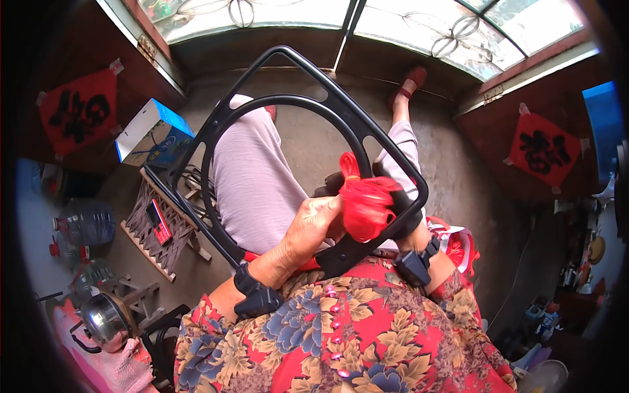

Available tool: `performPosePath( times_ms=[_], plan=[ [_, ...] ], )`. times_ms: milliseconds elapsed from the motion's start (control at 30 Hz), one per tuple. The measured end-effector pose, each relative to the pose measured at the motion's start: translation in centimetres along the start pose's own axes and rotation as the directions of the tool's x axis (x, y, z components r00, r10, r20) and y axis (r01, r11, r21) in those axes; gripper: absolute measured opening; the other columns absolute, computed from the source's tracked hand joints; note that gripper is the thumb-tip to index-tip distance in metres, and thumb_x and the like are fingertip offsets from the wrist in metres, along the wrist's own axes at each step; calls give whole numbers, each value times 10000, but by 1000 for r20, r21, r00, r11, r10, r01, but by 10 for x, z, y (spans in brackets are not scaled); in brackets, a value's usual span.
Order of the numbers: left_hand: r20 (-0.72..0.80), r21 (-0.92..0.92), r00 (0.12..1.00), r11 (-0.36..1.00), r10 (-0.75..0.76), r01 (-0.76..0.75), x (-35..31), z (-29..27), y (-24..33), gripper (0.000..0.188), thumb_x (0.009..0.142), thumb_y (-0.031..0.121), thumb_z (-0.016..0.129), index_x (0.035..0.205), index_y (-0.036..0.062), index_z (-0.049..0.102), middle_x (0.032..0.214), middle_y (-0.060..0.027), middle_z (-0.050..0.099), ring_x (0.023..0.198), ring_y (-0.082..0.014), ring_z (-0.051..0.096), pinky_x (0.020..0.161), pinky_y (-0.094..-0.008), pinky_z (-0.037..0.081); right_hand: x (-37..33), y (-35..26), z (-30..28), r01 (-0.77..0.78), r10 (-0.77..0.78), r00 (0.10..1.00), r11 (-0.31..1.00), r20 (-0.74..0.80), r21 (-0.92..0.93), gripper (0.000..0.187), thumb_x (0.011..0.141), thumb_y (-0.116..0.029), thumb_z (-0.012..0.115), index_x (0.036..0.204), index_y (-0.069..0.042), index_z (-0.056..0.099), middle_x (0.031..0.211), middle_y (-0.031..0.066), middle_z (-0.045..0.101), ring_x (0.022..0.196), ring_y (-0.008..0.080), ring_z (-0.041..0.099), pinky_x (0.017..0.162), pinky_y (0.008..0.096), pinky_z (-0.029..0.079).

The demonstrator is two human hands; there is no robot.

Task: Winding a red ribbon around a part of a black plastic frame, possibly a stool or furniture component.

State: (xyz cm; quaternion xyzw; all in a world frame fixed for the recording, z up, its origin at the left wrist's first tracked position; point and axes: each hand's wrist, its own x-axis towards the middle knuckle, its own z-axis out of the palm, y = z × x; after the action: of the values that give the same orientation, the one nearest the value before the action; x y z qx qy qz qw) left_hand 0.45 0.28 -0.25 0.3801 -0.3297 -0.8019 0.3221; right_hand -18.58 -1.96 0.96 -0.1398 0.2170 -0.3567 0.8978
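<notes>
A black frame point(282, 56) with rounded corners and a round inner ring lies across my lap, tilted. Red strip is wound around part of its near edge. My left hand point(313, 226) is closed, pinching a looped bundle of red plastic strip point(368, 208) over the frame's near right part. Dark and mostly covered by that bundle and the frame, my right hand point(407, 219) is beside the bundle; its fingers cannot be made out. Both wrists carry black strapped devices.
At left, a woven folding stool point(147, 229) bears a red phone point(159, 223), with a blue box point(156, 137) beyond it. Plastic jugs point(85, 223) and a metal kettle point(108, 318) stand further left. More red strip point(462, 249) lies by my right side. Glazed doors point(419, 26) are ahead.
</notes>
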Motion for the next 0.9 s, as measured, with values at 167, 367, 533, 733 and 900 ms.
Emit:
performPosePath(
  times_ms=[167,367,533,733,900],
  plan=[
    [-156,-101,987,995,-24,8,1,6,-3,275,945,281,483,916,51,631,784,3,615,679,-73,567,579,-237,460,6,19,-54,427,-540,841,648,14,-631,336,962,-160,446,1252,8,475,1201,108,574,1085,180,562,989,300,419],
    [116,-143,989,984,-90,107,0,-3,0,271,938,215,500,981,-21,628,846,-29,637,697,-75,584,628,-207,474,-24,-17,-17,588,-690,637,723,-344,-362,292,988,-259,399,1171,-57,505,1065,94,611,957,204,607,863,360,497],
    [121,-3,991,999,-49,50,6,-2,-3,256,915,270,585,863,30,653,727,16,609,590,-17,505,532,-159,404,-77,28,-54,360,-352,932,877,-84,319,382,964,-265,441,1294,-75,459,1246,74,553,1144,229,528,1020,401,383],
    [35,25,997,998,-64,63,4,5,6,212,891,259,632,858,50,649,720,30,605,571,-7,479,522,-146,381,-99,35,-33,548,-608,777,781,-163,-299,439,975,-364,422,1307,-78,436,1297,90,507,1165,243,509,1018,408,382],
    [46,-4,999,1000,-1,1,6,6,5,176,884,218,644,899,43,644,739,26,620,578,-5,495,518,-146,393,-144,-15,-87,501,-786,420,617,-453,-607,413,1000,-306,373,1327,-58,415,1230,112,532,1071,252,545,1008,386,402]
  ],
)
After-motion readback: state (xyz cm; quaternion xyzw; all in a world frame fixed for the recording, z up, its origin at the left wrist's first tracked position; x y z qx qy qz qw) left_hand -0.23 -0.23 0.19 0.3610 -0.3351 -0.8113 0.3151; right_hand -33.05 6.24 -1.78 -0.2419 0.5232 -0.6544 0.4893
